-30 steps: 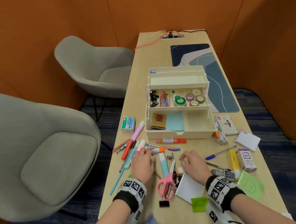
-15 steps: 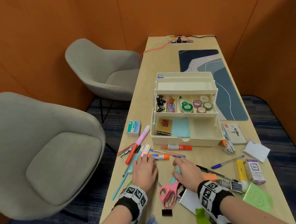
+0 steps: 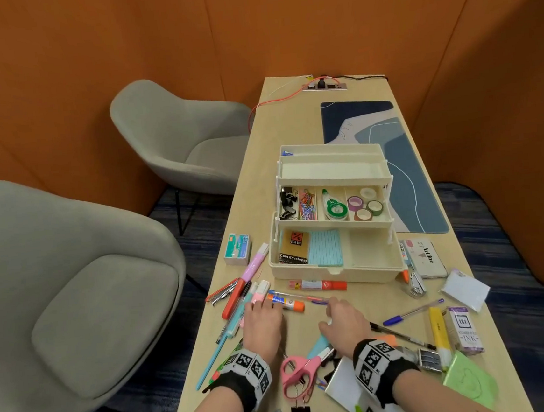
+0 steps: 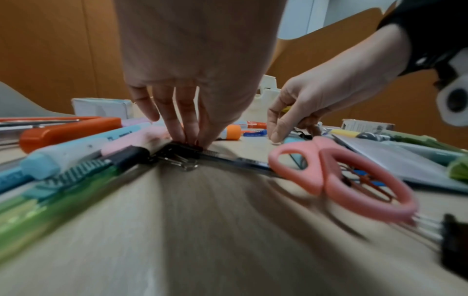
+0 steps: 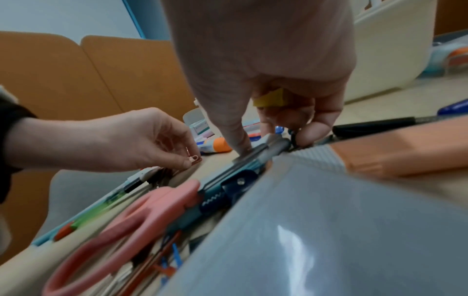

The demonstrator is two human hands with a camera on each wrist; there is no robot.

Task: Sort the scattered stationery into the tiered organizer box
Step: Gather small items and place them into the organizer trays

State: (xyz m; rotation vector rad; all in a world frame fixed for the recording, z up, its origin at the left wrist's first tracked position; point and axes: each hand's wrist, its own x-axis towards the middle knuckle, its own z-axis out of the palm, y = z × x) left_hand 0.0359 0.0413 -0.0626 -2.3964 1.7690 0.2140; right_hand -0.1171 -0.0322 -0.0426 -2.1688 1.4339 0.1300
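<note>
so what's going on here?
A person is sorting desk clutter into a cream tiered organizer box, already partly filled. The left hand pinches a black binder clip on the table. The right hand holds small yellow pieces and is picking up another small item beside the pink scissors.

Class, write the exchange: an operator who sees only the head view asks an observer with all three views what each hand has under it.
Operator: From above I see only the backs of both hands. Is the left hand on anything?
Observer: Yes. The left wrist view shows its fingertips pinching a black clip that lies on the table.
Operator: And the right hand?
Observer: The right wrist view shows a small yellow piece tucked inside its curled fingers.
</note>
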